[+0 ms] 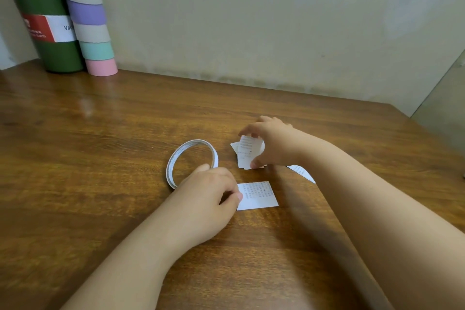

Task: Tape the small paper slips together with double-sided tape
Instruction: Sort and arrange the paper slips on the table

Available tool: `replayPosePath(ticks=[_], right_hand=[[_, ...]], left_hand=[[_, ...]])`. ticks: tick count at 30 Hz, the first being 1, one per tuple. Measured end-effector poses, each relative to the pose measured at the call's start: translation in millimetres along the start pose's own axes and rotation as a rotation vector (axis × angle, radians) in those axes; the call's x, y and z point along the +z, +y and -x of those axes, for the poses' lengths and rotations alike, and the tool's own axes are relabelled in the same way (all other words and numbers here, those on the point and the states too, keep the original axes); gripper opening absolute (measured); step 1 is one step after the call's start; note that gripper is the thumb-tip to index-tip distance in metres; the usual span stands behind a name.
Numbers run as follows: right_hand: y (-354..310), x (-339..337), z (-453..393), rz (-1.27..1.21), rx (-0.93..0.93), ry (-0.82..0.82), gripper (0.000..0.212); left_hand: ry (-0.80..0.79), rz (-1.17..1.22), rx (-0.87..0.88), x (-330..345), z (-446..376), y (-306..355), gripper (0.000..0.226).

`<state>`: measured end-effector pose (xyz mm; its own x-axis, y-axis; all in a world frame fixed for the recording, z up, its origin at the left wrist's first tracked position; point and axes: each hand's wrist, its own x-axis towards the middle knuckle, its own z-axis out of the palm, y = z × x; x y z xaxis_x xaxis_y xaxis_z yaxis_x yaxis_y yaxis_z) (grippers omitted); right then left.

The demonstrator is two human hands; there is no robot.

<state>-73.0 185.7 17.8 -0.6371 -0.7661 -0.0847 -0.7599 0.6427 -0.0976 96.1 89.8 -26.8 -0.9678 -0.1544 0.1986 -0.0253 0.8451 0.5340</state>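
A thin white ring of double-sided tape lies flat on the wooden table. A small printed paper slip lies flat right of my left hand, whose fingertips pinch its left edge. My right hand pinches another printed slip between thumb and fingers, lifted and tilted above further slips on the table. One more slip shows partly under my right forearm.
A green bottle with a red and white label stands at the back left beside a tall stack of pastel tape rolls. A plain wall closes the table's far side. The table's right edge runs near the corner.
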Motion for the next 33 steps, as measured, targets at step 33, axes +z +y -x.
replayPosePath(ticks=[33], right_hand=[[-3,45,90,-0.666,0.327,0.254,0.017]], left_hand=[[-0.04,0.003,0.089,2,1,-1,0.02]])
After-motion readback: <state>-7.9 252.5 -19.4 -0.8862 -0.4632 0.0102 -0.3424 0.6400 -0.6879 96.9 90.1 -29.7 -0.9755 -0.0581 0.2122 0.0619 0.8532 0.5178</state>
